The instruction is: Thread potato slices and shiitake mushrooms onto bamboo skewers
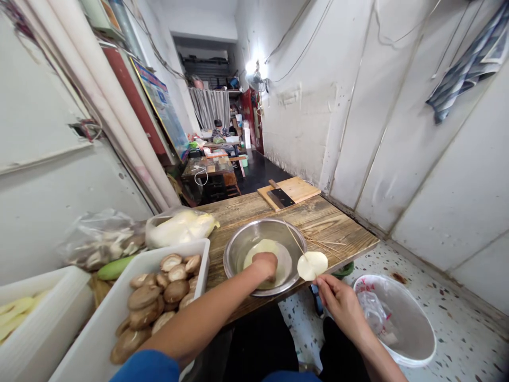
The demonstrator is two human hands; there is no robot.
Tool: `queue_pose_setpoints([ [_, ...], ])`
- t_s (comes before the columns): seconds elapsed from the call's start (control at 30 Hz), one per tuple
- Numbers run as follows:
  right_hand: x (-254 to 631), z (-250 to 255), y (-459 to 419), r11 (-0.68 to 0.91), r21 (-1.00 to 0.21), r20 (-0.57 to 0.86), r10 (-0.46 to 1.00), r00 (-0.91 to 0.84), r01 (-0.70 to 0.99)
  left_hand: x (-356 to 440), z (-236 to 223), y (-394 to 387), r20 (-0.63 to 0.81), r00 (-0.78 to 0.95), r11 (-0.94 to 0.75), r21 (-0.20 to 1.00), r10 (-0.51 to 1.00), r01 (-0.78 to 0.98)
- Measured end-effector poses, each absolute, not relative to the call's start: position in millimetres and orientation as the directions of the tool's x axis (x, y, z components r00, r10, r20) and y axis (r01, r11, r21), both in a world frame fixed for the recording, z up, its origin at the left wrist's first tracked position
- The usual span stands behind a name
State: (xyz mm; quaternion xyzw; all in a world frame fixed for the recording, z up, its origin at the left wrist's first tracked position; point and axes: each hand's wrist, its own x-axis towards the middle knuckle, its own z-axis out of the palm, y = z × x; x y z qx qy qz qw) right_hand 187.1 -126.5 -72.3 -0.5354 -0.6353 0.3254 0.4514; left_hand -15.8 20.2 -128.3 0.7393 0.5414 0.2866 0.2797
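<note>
My left hand [267, 265] reaches down into a steel bowl [230, 260] of water with pale slices lying in it. Its fingers are hidden inside the bowl, so what they touch does not show. To the right of the bowl, my right hand [336, 294] is closed on the near end of a thin wooden skewer [294, 237]. A pale potato slice [313, 265] is threaded on that skewer, just beyond my fingertips. The skewer's far end slants over the bowl's rim. More bare skewers [324, 244] lie loose on the wooden table [345, 228].
A cleaver [281, 198] rests on a cutting board [298, 188] at the table's far end. At left stand a white box of mushrooms [175, 291], a plastic bag [181, 227] and another white box [59, 307] with pale slices. A white bucket [417, 329] is on the floor at right.
</note>
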Motion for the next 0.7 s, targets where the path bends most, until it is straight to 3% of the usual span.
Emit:
queue_pose_setpoints([
  [0.23, 186, -75, -130, 0.207, -0.872, 0.217, 0.976, -0.030, 0.443, -13, -120, 19, 0.102, 0.233, -0.232, 0.732, 0.967, 0.640],
  [0.5, 188, -69, -135, 0.197, -0.863, 0.209, 0.978, -0.027, 0.465, -23, -82, 29, 0.092, 0.076, -0.119, 0.727, 0.993, 0.676],
  [0.7, 192, -72, -137, 0.174, -0.861, 0.178, 0.983, -0.036, 0.478, -32, -56, 31, 0.093, 0.054, -0.102, 0.647, 0.994, 0.756],
])
